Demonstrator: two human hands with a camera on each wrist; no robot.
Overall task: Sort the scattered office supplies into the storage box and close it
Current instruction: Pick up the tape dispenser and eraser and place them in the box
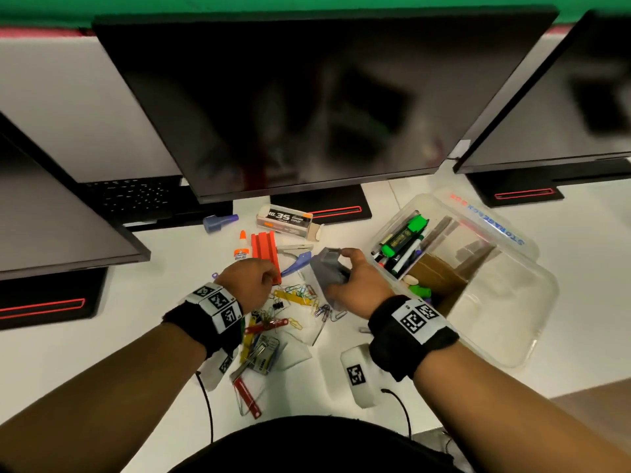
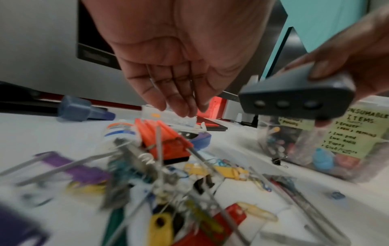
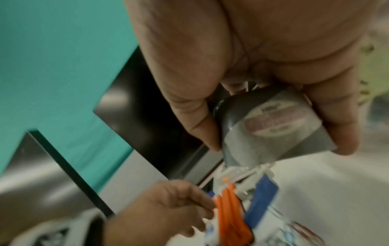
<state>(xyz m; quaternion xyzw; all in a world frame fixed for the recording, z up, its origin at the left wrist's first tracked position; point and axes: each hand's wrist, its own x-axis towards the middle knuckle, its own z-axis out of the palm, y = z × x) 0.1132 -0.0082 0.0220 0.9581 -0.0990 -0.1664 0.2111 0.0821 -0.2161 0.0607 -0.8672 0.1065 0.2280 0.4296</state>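
Note:
My right hand [image 1: 336, 271] grips a grey plastic device [image 1: 327, 268] just above the desk, left of the clear storage box [image 1: 420, 199]. The right wrist view shows thumb and fingers clamped on its sides [image 3: 269, 126]. From the left wrist it is a dark block [image 2: 294, 99] with three round holes underneath. My left hand [image 1: 271, 276] hovers over the pile of coloured clips and fasteners [image 1: 293, 302]. Its fingertips [image 2: 185, 111] meet the thumb and pinch a thin metal clip wire. The box stands open and holds markers, highlighters and a cardboard divider.
The box lid [image 1: 512, 322] lies open to the right. An orange ridged block [image 1: 264, 256], a glue bottle [image 1: 240, 249], a staples box [image 1: 286, 220], a blue staple remover [image 1: 297, 262] and a blue cap [image 1: 218, 221] lie behind the pile. Three monitors stand at the back.

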